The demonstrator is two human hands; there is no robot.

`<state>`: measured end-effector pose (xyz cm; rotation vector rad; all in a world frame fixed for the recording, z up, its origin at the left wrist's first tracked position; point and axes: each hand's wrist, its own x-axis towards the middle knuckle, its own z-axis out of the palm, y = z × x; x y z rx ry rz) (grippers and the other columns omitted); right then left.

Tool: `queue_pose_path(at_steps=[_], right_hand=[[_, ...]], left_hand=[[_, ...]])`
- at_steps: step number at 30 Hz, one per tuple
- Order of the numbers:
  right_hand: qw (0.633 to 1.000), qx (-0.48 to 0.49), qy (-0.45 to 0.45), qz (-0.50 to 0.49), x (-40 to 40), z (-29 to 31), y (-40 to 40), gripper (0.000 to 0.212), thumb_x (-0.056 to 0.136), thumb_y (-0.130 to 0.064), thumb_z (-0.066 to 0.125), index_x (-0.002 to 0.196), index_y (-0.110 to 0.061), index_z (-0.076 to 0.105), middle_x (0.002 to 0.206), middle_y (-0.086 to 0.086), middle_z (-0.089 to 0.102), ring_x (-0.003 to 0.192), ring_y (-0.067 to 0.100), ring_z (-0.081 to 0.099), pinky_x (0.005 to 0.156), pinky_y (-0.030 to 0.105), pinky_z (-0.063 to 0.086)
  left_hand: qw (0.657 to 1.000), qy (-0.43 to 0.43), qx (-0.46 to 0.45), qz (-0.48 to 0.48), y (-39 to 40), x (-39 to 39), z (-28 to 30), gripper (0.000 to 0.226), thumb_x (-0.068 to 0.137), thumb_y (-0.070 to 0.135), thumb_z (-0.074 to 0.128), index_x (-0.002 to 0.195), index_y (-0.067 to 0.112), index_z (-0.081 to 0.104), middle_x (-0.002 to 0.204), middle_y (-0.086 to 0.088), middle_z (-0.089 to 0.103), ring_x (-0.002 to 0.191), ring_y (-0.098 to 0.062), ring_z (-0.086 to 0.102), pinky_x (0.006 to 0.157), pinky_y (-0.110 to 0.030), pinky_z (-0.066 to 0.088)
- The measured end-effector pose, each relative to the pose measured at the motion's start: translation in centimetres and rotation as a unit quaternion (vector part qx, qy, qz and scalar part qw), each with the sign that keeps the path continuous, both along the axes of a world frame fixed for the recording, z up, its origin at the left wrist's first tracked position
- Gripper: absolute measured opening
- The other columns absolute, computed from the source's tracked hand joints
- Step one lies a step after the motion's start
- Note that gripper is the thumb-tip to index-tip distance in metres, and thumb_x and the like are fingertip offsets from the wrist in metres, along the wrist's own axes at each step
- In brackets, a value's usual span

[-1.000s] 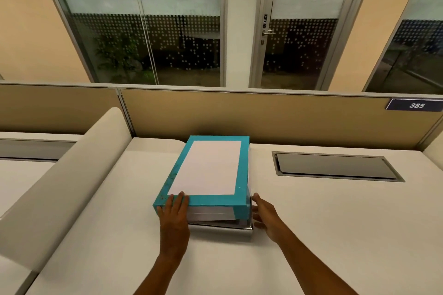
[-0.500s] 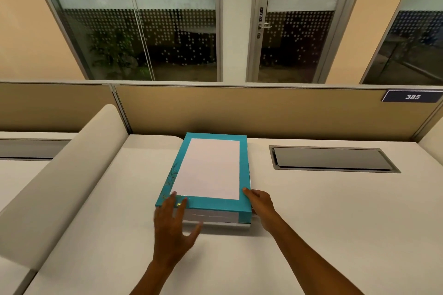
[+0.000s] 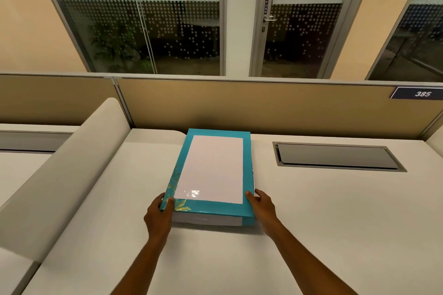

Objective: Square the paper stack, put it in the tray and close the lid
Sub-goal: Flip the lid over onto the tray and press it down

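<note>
A teal lid [image 3: 211, 206] with a white rectangle on top and gold leaf print at its near left corner lies flat over the tray in the middle of the white desk [image 3: 311, 211]. Under the lid's near edge a band of the white tray front or paper edges [image 3: 206, 220] shows; I cannot tell which. My left hand [image 3: 158, 217] grips the lid's near left corner, thumb on top. My right hand [image 3: 262, 206] holds the near right corner, thumb on top, fingers down the side. The paper stack itself is hidden.
A grey recessed cable hatch [image 3: 335, 157] is set in the desk to the right of the box. A tan partition [image 3: 239, 103] runs along the back, with a "385" plate [image 3: 422, 93]. A rounded white divider [image 3: 60, 175] borders the desk on the left.
The lid has come down flat over the tray; the silvery tray front seen a second ago is covered. My left hand left the lid top, lifted, then took the near left corner. The right hand closed in.
</note>
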<state>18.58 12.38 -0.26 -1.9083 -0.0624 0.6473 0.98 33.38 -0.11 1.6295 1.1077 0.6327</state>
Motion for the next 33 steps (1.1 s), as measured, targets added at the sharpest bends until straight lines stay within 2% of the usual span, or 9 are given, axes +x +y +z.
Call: queue_pose_path(at_steps=[3, 5, 7, 10, 15, 18, 21, 27, 33], right_hand=[[0.994, -0.086, -0.060, 0.015, 0.6, -0.4, 0.5, 0.070, 0.092, -0.044, 0.055, 0.149, -0.016, 0.025, 0.141, 0.014, 0.048, 0.122, 0.028, 0.053, 0.096, 0.041, 0.053], [0.977, -0.154, -0.141, 0.041, 1.0, -0.2, 1.2, 0.073, 0.093, -0.046, 0.051, 0.152, -0.021, 0.015, 0.153, 0.010, 0.031, 0.136, 0.028, 0.039, 0.107, 0.043, 0.043], [0.948, -0.203, -0.228, 0.094, 1.4, 0.3, 2.4, 0.073, 0.095, -0.049, 0.044, 0.153, -0.023, 0.007, 0.161, 0.005, 0.013, 0.145, 0.027, 0.023, 0.115, 0.042, 0.029], [0.892, -0.264, -0.315, 0.188, 2.6, 0.9, 4.5, 0.075, 0.094, -0.058, 0.032, 0.154, -0.025, 0.001, 0.163, 0.001, -0.007, 0.151, 0.026, 0.000, 0.121, 0.044, 0.007], [0.856, -0.337, -0.307, 0.243, 5.4, -0.1, 6.8, 0.082, 0.088, -0.070, 0.014, 0.154, -0.024, -0.002, 0.162, 0.003, -0.015, 0.150, 0.026, -0.012, 0.121, 0.049, -0.001], [0.851, -0.347, -0.323, 0.225, 6.0, -0.5, 7.7, 0.095, 0.076, -0.080, 0.000, 0.153, -0.026, 0.000, 0.163, 0.003, -0.013, 0.150, 0.027, -0.009, 0.120, 0.048, 0.001], [0.853, -0.344, -0.333, 0.210, 6.1, -1.0, 8.1, 0.110, 0.059, -0.081, -0.019, 0.153, -0.028, 0.001, 0.163, 0.002, -0.011, 0.151, 0.027, -0.007, 0.121, 0.048, 0.003], [0.857, -0.335, -0.335, 0.202, 6.0, -1.7, 8.2, 0.098, 0.072, -0.083, -0.003, 0.153, -0.028, 0.005, 0.163, 0.002, -0.009, 0.151, 0.027, -0.005, 0.121, 0.047, 0.005], [0.856, -0.337, -0.337, 0.201, 6.1, -2.0, 8.3, 0.087, 0.081, -0.076, 0.016, 0.153, -0.027, 0.008, 0.163, 0.003, -0.007, 0.151, 0.027, -0.004, 0.121, 0.049, 0.007]], left_hand=[[0.998, 0.035, 0.039, -0.032, 0.9, 1.0, -0.3, 0.050, 0.091, 0.017, 0.061, 0.138, 0.010, 0.046, 0.127, -0.017, 0.061, 0.104, -0.032, 0.064, 0.082, -0.045, 0.058], [0.987, 0.089, 0.096, -0.092, 1.9, 2.2, -0.4, 0.057, 0.091, 0.023, 0.060, 0.144, 0.013, 0.039, 0.141, -0.016, 0.050, 0.124, -0.036, 0.054, 0.094, -0.048, 0.053], [0.952, 0.182, 0.174, -0.173, 2.9, 3.6, -0.4, 0.066, 0.092, 0.043, 0.051, 0.148, 0.015, 0.031, 0.156, -0.013, 0.032, 0.141, -0.034, 0.034, 0.111, -0.048, 0.037], [0.871, 0.295, 0.276, -0.280, 4.2, 6.2, 0.3, 0.072, 0.090, 0.058, 0.032, 0.151, 0.021, 0.022, 0.162, -0.009, 0.013, 0.148, -0.032, 0.016, 0.118, -0.047, 0.024], [0.801, 0.364, 0.314, -0.356, 5.3, 9.8, 0.3, 0.074, 0.092, 0.064, 0.026, 0.153, 0.028, 0.007, 0.164, -0.003, -0.007, 0.151, -0.028, -0.004, 0.120, -0.051, 0.008], [0.795, 0.363, 0.327, -0.359, 5.7, 11.0, 0.0, 0.098, 0.071, 0.086, 0.000, 0.153, 0.031, 0.004, 0.164, -0.002, -0.009, 0.151, -0.028, -0.005, 0.120, -0.052, 0.004], [0.795, 0.353, 0.346, -0.351, 6.0, 11.7, -0.7, 0.115, 0.056, 0.088, -0.019, 0.153, 0.032, 0.004, 0.164, -0.002, -0.008, 0.151, -0.027, -0.003, 0.120, -0.052, 0.004], [0.811, 0.316, 0.370, -0.325, 5.9, 11.5, -2.1, 0.092, 0.077, 0.080, -0.003, 0.151, 0.030, 0.020, 0.163, -0.005, 0.011, 0.150, -0.030, 0.012, 0.117, -0.054, 0.013], [0.810, 0.312, 0.383, -0.316, 5.8, 11.5, -2.2, 0.090, 0.079, 0.077, -0.003, 0.151, 0.030, 0.023, 0.162, -0.005, 0.015, 0.150, -0.029, 0.014, 0.118, -0.054, 0.014]])
